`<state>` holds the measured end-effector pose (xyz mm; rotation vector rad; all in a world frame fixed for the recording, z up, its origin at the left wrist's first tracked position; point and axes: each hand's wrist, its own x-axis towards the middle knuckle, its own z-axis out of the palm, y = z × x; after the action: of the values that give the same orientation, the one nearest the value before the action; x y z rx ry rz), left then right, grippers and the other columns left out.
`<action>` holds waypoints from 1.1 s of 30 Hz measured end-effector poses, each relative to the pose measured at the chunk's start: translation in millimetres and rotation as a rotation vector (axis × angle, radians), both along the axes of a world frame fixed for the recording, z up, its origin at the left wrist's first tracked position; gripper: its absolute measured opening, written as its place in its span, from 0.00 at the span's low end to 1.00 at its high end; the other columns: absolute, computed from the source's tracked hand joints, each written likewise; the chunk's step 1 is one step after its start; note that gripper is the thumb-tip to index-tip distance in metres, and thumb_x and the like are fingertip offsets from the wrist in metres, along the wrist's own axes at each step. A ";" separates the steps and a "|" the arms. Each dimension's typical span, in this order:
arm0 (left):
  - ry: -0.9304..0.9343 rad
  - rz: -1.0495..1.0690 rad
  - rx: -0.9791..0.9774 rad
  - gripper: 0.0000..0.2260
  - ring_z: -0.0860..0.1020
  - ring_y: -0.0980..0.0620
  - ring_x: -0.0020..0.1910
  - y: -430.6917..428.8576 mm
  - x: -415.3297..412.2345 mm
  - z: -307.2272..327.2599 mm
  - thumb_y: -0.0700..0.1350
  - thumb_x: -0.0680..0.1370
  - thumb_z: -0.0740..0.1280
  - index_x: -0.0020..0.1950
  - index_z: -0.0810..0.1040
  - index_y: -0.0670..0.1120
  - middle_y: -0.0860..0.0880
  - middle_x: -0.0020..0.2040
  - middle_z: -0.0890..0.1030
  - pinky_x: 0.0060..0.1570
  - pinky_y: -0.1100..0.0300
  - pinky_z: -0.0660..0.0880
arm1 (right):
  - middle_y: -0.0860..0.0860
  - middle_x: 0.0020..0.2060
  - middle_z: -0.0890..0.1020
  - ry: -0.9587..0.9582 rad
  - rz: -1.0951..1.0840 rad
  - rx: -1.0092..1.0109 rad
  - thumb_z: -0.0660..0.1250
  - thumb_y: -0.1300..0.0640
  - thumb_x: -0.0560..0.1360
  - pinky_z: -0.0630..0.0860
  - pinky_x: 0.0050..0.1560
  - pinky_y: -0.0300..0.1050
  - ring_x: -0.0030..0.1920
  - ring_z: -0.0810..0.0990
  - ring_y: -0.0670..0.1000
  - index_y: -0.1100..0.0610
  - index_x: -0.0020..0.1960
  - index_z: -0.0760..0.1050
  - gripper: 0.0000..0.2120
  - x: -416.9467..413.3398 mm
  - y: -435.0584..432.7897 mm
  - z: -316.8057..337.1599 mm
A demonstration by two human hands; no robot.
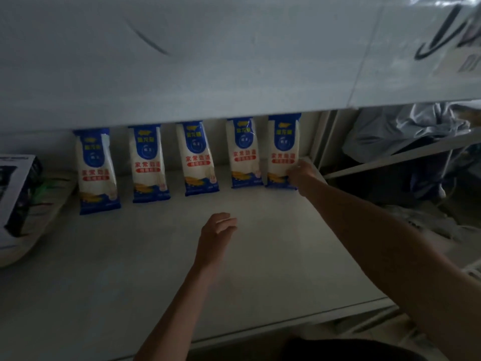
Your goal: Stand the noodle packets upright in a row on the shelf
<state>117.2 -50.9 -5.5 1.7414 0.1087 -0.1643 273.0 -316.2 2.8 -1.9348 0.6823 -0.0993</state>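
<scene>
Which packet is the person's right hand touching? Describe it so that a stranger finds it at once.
On the white shelf, five blue-and-white noodle packets stand in a row against the back wall. It is the rightmost packet, nearest the shelf's right end. Only this one has the right hand on its lower right corner.

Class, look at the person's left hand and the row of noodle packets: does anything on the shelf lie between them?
Nothing visible does. The left hand hovers open over bare shelf, with clear surface up to the noodle packets. The right hand touches the rightmost packet.

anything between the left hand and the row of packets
Nothing: in the head view only bare shelf lies between the left hand and the noodle packets.
</scene>
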 end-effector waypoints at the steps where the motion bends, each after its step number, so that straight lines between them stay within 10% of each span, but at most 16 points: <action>1: -0.016 -0.020 0.023 0.12 0.78 0.57 0.57 -1.7 -1.3 1.2 0.41 0.78 0.67 0.61 0.81 0.45 0.54 0.61 0.79 0.54 0.64 0.74 | 0.58 0.56 0.81 -0.011 -0.034 0.021 0.60 0.52 0.79 0.77 0.41 0.48 0.47 0.79 0.54 0.55 0.61 0.74 0.14 3.2 0.6 -1.0; 4: -0.014 -0.072 0.085 0.12 0.78 0.57 0.59 -8.1 -5.1 2.1 0.42 0.78 0.67 0.61 0.80 0.49 0.56 0.61 0.79 0.60 0.59 0.74 | 0.54 0.61 0.73 -0.096 -0.032 -0.288 0.59 0.56 0.81 0.76 0.51 0.47 0.53 0.76 0.53 0.57 0.70 0.65 0.18 -14.2 12.7 -3.0; 8: 0.027 -0.053 0.079 0.16 0.80 0.55 0.58 -12.5 -3.9 0.2 0.41 0.75 0.68 0.62 0.76 0.49 0.54 0.58 0.84 0.60 0.55 0.76 | 0.56 0.65 0.73 -0.180 0.481 -0.775 0.60 0.65 0.79 0.78 0.60 0.52 0.63 0.75 0.59 0.53 0.72 0.68 0.22 -43.3 24.9 -40.5; 13: 0.042 -0.050 0.091 0.17 0.80 0.56 0.56 -15.5 -6.7 -2.3 0.40 0.75 0.68 0.64 0.75 0.49 0.53 0.58 0.83 0.59 0.55 0.76 | 0.61 0.74 0.56 0.044 0.497 -0.788 0.61 0.64 0.76 0.67 0.71 0.58 0.71 0.62 0.65 0.47 0.79 0.54 0.36 -40.7 39.7 -52.5; 33: 0.058 -0.081 0.085 0.21 0.79 0.58 0.56 -0.3 -14.9 -5.7 0.37 0.74 0.67 0.65 0.73 0.52 0.54 0.60 0.82 0.43 0.64 0.73 | 0.62 0.78 0.40 0.417 0.521 -0.704 0.59 0.56 0.80 0.49 0.75 0.67 0.77 0.44 0.68 0.40 0.80 0.43 0.36 -15.2 42.2 -15.6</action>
<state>102.3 -51.2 -11.2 1.8277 0.0888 -0.2731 257.8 -273.9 -12.8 -2.7979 0.4029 0.4578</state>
